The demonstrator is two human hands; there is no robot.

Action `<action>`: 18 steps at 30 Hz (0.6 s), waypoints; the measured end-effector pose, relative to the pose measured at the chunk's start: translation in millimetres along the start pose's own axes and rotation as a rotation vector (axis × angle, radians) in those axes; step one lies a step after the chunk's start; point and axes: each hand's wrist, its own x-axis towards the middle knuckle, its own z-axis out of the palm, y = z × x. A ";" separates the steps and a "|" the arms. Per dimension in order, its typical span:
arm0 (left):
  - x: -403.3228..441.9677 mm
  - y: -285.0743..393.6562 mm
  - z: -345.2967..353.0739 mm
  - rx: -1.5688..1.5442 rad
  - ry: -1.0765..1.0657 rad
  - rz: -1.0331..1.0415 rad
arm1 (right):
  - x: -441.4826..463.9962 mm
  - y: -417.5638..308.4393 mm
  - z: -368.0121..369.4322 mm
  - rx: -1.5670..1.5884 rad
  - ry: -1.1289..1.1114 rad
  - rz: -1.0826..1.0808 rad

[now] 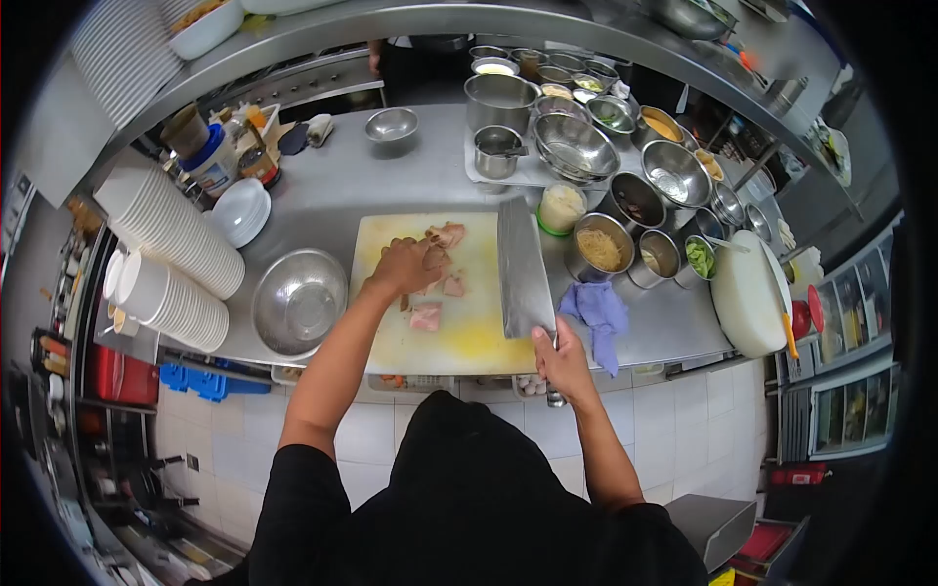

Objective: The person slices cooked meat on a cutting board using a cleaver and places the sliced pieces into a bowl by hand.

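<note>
My right hand (562, 361) is closed around the handle of a wide cleaver (525, 269). Its broad blade lies over the right edge of a white, yellow-stained cutting board (469, 342). My left hand (403, 269) rests at the board's upper left, fingers reaching over pieces of pale pink raw meat (447, 235). Its fingers look spread, and the palm side is hidden. Another meat piece (426, 315) lies flat lower on the board, below my left hand. Left of the board stands a steel mixing bowl (300, 305).
A crumpled purple cloth (598, 311) lies right of the cleaver. Steel containers, including one with noodles (599, 249), crowd the right side. Stacked white bowls (176, 234) stand left. A metal shelf (469, 29) spans overhead; a person (425, 73) stands beyond the counter.
</note>
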 end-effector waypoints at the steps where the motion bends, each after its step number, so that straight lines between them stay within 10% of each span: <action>1: 5.7 -2.5 -7.3 0.000 -0.022 0.058 | -1.0 0.1 -0.1 -0.064 -0.009 0.092; 10: 18.0 -83.2 -16.3 -0.271 0.124 0.003 | -5.1 7.9 3.0 0.002 0.076 0.270; 18: -34.5 -77.5 -32.0 -1.452 0.207 -0.076 | 17.3 17.6 -28.2 -0.072 -0.003 0.420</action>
